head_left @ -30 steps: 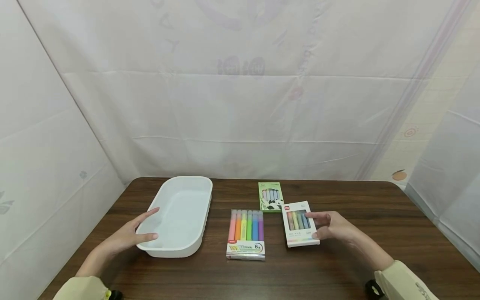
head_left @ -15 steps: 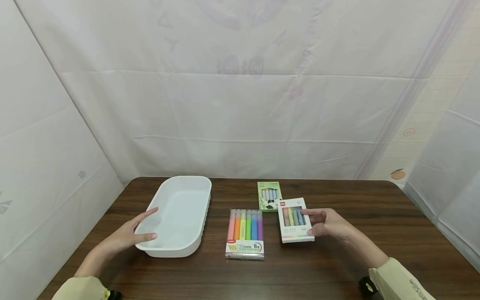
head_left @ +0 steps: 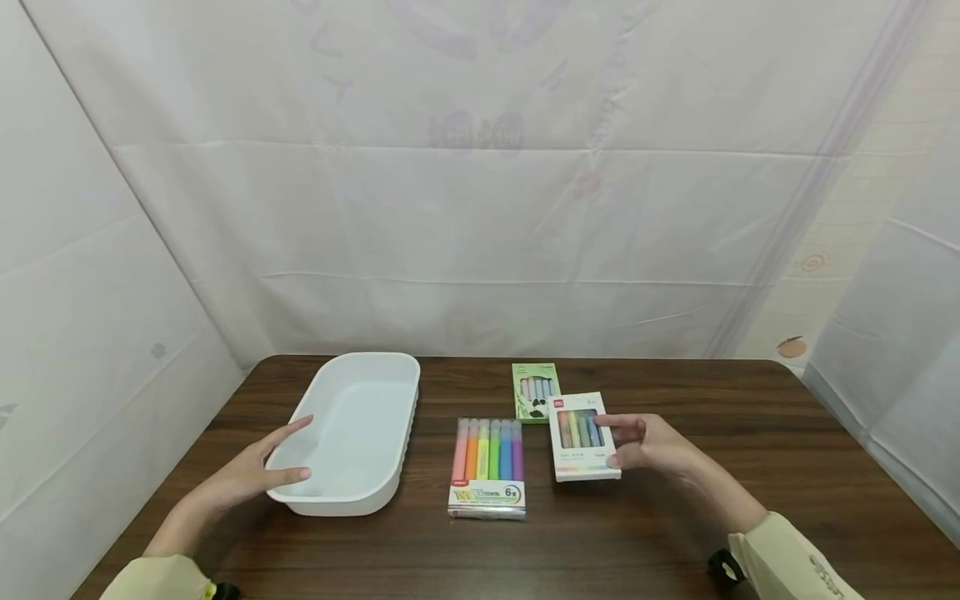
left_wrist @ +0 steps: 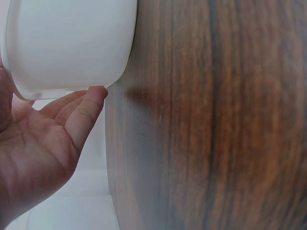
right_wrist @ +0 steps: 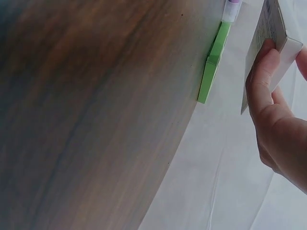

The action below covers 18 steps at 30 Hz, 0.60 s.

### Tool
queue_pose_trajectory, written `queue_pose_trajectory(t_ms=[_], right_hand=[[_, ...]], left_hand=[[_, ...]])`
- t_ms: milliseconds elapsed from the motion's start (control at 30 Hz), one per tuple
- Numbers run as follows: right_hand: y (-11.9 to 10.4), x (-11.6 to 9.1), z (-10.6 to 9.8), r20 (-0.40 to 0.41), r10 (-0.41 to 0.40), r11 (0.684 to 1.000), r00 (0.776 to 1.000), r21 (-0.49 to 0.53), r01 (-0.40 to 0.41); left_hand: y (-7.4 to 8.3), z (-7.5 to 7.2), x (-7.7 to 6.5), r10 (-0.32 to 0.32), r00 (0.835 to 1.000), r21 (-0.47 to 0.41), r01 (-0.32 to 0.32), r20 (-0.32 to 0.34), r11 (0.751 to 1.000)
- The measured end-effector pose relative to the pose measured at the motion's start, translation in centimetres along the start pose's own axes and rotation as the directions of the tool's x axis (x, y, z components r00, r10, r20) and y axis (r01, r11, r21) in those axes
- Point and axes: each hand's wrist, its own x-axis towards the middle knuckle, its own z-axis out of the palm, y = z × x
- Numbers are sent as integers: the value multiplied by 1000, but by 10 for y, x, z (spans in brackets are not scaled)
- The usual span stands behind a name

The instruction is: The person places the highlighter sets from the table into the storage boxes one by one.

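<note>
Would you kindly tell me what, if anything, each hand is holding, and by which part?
The right hand holds the white box by its right edge; the left hand grips the white tray at its left rim.

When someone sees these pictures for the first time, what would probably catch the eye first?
Probably the bright marker pack, lying mid-table like a small rainbow on dark wood. Next, the large white tray at the table's left, with the left hand at its rim. Then the white box, held off the table by the right hand.
</note>
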Motion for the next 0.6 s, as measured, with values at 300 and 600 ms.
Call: queue_pose_trajectory(t_ms=[300,600], right_hand=[[0,3,1,32,-38,998,999,43,37],[0,6,3,41,-65,996,997,69,62]], left_hand=[[-3,-1,0,6,1000,-3,-6,2,1000],[-1,-2,-1,-2,1000,-10,2,19,1000]])
